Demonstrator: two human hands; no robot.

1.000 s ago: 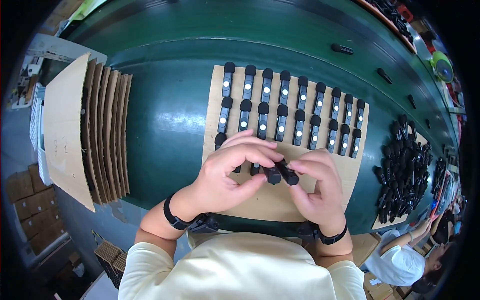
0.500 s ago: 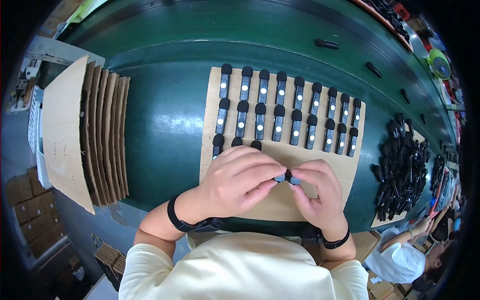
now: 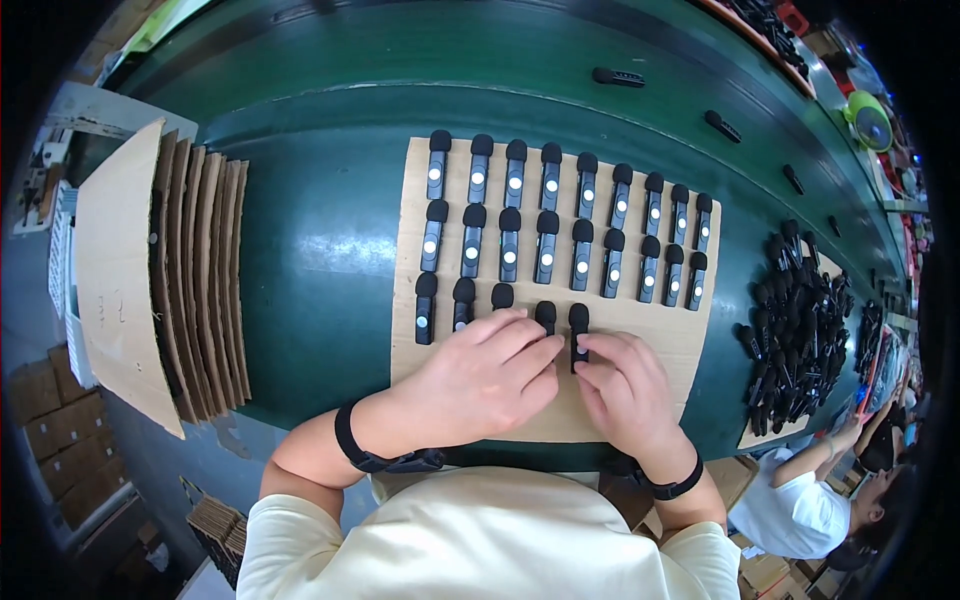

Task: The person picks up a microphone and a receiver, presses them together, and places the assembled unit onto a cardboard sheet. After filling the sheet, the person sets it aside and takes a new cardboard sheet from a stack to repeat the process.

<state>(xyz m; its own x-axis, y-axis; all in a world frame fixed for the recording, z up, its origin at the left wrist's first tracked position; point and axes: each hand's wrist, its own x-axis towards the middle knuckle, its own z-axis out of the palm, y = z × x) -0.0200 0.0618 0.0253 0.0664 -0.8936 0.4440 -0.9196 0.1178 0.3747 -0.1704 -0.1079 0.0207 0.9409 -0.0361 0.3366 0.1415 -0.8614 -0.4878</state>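
Observation:
Small black clip-on microphones with foam tops lie in rows on a flat cardboard sheet (image 3: 680, 335), most with a pale round dot on the body. My left hand (image 3: 490, 375) is closed at the front row. Its fingertips are on a microphone (image 3: 545, 316), whose lower part they hide. Just beside it, my right hand (image 3: 628, 390) pinches another microphone (image 3: 579, 322) by its body, against the cardboard. Left of my hands, more microphones of that row show, the leftmost microphone (image 3: 425, 308) in full and others partly covered by my left hand.
A stack of upright cardboard sheets (image 3: 120, 290) stands at the left of the green table (image 3: 320, 210). At the right, a heap of microphones (image 3: 800, 340) lies on cardboard. Single microphones (image 3: 620, 77) are spaced along the green strip behind. A co-worker (image 3: 800, 500) is at the lower right.
My hands held dark pieces close together above the cardboard. They have moved slightly apart, and two microphones now lie side by side in the front row under my fingers. Microphones on the far strip shifted left.

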